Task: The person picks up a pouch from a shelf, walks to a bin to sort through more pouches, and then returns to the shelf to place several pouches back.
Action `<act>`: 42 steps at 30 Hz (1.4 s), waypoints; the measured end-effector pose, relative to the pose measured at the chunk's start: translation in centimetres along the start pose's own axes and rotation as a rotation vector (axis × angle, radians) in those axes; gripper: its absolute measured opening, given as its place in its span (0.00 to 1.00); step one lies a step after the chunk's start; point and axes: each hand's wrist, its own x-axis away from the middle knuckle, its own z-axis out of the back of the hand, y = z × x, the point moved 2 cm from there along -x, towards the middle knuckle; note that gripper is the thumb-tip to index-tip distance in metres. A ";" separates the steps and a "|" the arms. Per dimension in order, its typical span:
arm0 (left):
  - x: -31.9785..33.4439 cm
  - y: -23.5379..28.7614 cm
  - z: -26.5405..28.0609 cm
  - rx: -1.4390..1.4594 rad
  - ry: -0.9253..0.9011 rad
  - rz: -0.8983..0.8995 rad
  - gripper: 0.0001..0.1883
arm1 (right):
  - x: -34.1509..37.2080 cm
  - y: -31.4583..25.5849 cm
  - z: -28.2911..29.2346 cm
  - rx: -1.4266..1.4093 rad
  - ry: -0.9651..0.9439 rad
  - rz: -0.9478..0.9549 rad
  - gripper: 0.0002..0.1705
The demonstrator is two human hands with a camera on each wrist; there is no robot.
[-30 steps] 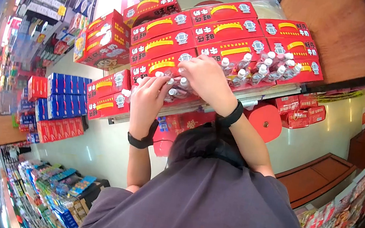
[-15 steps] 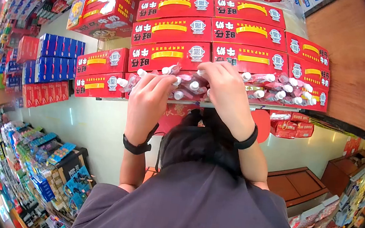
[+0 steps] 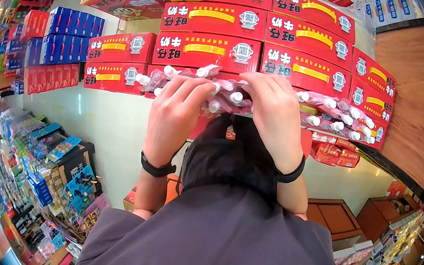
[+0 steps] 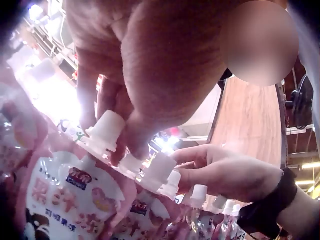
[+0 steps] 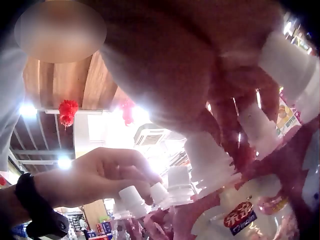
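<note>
Pink-and-white juice jelly pouches [image 4: 75,195] with white screw caps stand in a row along the front of the red milk boxes [image 3: 207,49]. My left hand [image 3: 173,119] reaches down over the left part of the row, its fingers and thumb pinching a pouch around its white cap [image 4: 106,129]. A short way to the right, my right hand [image 3: 276,122] bends over the row with curled fingers. In the right wrist view its fingers and thumb close about a pouch's spout, beside a white cap [image 5: 207,155]. The palms hide part of the pouches between them.
More capped pouches [image 3: 337,117] lean out at the right end of the row. Stacked blue boxes [image 3: 74,36] stand at the left. A wooden counter [image 3: 416,89] borders the display on the right, and a brown cabinet [image 3: 334,218] sits below it.
The head view has shifted nearer and lower over the display. My right hand has moved a little to the right along the pouches; my left hand stays at its part of the row.
</note>
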 end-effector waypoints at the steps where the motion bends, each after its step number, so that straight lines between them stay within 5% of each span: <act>1: 0.1 0.1 -0.1 0.011 -0.001 0.005 0.11 | 0.0 0.1 -0.1 0.003 0.003 0.003 0.14; 42: 0.1 0.1 2.2 -0.140 -0.040 0.029 0.08 | 0.5 0.3 0.4 -0.082 0.020 -0.002 0.11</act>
